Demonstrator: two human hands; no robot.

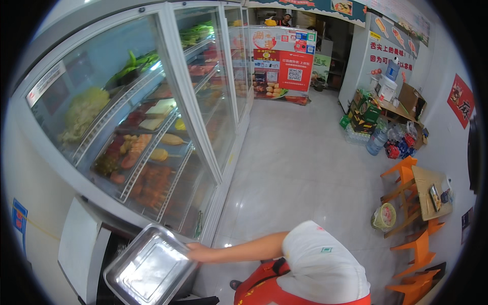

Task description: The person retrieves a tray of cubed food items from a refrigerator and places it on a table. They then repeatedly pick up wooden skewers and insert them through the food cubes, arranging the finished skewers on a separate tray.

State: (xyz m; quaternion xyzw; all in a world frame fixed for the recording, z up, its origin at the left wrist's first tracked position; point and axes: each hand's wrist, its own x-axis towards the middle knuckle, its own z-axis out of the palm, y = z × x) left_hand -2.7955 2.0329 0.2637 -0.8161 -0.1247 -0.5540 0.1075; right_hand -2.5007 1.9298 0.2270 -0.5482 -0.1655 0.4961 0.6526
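Note:
My right hand (198, 252) grips the right rim of a rectangular stainless steel tray (150, 268) at the lower left. The tray is tilted, shows a bright reflection, and holds nothing that I can see. My right arm reaches leftward from a white sleeve above a red apron. My left hand is out of view. Just beyond the tray stands a glass-door display refrigerator (225, 190). Behind its glass, skewered food (154, 187) lies on a lower shelf, with trays of food (126, 148) above it and leafy vegetables (85, 110) higher up.
A white cabinet (78, 248) with a dark opening stands beside the tray. At right are a wooden table (419, 190), orange stools (415, 249), a lined waste basket (384, 217) and water bottles (376, 141). Behind a poster-covered counter (282, 68) is another person (286, 19).

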